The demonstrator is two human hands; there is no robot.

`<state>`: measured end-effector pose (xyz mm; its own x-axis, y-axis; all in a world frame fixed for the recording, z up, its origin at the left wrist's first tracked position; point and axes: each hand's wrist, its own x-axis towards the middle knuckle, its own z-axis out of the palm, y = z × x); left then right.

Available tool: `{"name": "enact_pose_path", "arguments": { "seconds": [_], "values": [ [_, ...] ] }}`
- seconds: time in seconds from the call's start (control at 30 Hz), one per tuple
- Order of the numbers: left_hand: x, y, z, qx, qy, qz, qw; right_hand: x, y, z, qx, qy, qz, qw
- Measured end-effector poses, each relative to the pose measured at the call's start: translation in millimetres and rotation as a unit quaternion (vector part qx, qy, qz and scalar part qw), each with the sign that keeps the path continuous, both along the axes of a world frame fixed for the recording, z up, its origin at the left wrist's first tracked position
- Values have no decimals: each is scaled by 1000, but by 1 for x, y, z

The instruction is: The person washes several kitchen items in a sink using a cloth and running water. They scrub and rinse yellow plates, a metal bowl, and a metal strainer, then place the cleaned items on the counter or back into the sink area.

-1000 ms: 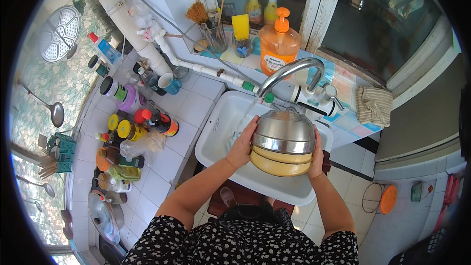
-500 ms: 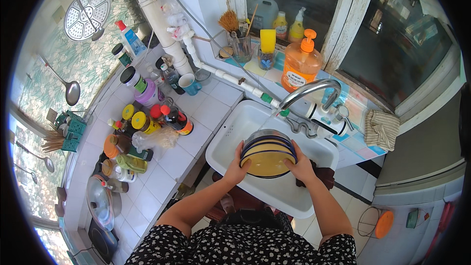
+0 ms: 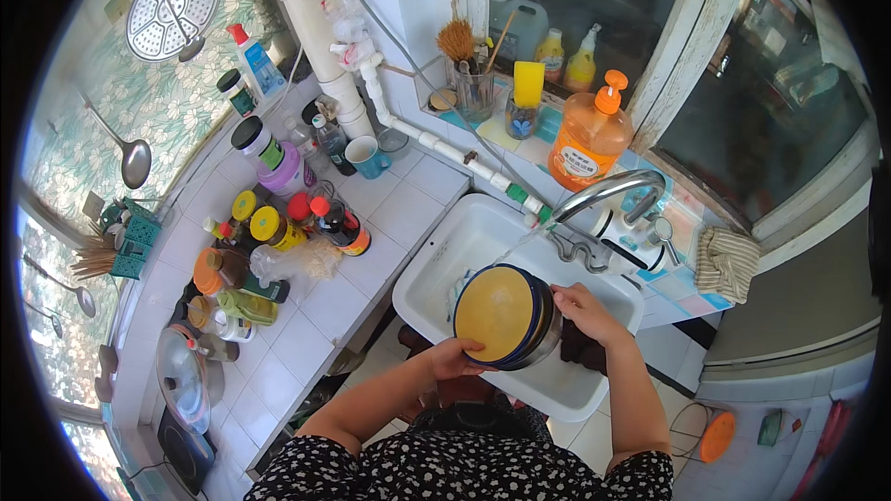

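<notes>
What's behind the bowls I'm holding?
The white sink shows around the bowls, with a thin water stream dropping from the faucet. The basin area directly behind them is covered, so I can't tell what lies there.

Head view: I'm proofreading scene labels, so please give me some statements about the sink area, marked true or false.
1. The left hand and right hand both hold the stack of bowls. True.
2. The yellow sponge lies in the sink. False: it stands in a glass.
3. The striped cloth lies to the right of the faucet. True.
4. The pump bottle has a green pump. False: its pump is orange.
</notes>
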<state>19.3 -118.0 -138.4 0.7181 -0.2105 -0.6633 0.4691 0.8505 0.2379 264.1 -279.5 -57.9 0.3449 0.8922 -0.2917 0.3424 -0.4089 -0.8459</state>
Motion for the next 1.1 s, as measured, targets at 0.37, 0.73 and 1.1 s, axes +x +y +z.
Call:
{"name": "enact_pose_path", "arguments": {
  "seconds": [0.37,0.73,1.1],
  "values": [
    [57,-52,-13,-259,-141,-74,953,-25,-43,127,78,-180,-108,975],
    [80,-58,30,-196,-173,-121,958,29,-77,105,145,-455,-332,813],
    [52,-57,19,-31,-112,-30,993,90,-51,51,-95,-400,-308,858]
  ]
}}
